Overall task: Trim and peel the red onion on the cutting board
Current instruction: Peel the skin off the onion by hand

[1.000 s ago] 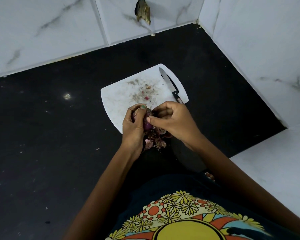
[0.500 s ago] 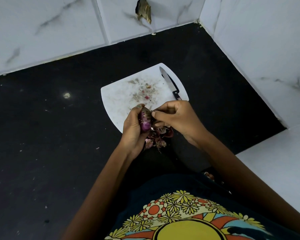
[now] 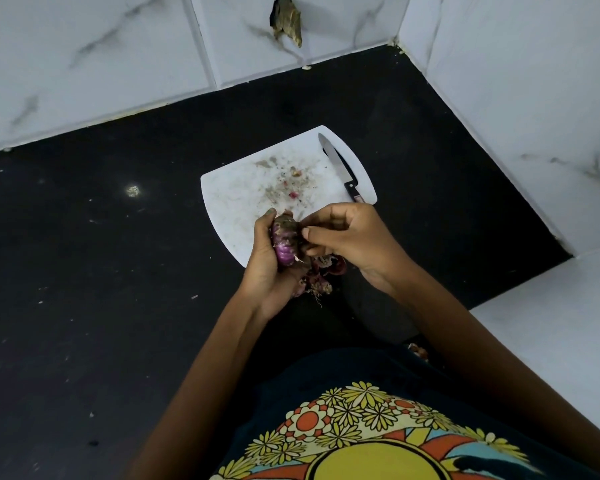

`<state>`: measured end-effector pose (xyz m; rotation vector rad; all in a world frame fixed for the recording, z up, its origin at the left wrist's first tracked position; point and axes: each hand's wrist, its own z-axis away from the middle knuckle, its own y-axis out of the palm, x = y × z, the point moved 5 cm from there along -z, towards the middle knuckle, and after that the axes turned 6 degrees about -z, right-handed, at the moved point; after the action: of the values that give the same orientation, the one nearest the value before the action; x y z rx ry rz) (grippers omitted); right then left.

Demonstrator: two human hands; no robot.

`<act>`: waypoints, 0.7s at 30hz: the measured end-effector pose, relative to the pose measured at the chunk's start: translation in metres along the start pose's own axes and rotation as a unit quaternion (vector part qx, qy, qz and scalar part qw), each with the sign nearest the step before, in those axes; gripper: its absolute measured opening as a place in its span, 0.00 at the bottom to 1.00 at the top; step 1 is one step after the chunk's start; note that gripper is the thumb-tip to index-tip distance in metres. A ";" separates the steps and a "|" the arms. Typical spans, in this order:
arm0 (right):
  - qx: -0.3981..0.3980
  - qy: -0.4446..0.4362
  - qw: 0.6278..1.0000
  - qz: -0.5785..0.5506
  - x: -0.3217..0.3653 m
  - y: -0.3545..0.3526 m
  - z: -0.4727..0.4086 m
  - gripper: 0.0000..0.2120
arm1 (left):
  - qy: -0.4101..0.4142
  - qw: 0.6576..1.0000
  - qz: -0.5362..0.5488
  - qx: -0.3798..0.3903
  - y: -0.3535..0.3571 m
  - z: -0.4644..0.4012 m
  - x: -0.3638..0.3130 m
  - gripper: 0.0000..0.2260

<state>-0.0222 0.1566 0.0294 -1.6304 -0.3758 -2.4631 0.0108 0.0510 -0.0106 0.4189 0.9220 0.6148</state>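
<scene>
My left hand (image 3: 269,271) grips a small red onion (image 3: 284,240) above the near edge of the white cutting board (image 3: 236,202). The onion's purple flesh shows where skin has come off. My right hand (image 3: 352,240) pinches the onion's skin at its right side with thumb and fingertips. A heap of peeled red skins and root bits (image 3: 321,275) lies under my hands at the board's near edge, partly hidden. A black-handled knife (image 3: 340,169) lies on the board's far right side, blade pointing away.
The board sits on a black counter (image 3: 101,254) in a corner of white marble-patterned tiles (image 3: 516,98). Small scraps and stains dot the board's middle. A lower white surface (image 3: 551,341) lies to the right.
Both hands have turned the onion so more bare purple flesh faces up. My right fingers have shifted along its side, pulling at the skin.
</scene>
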 end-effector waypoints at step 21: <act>-0.027 -0.077 0.979 0.185 0.000 0.022 0.006 0.20 | -0.014 1.000 -0.017 -0.021 -0.006 -0.007 0.010 0.24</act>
<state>-0.0110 0.1372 0.0345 -1.7354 -0.0172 -2.0970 0.0112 0.0533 -0.0238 0.3734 0.8876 0.5950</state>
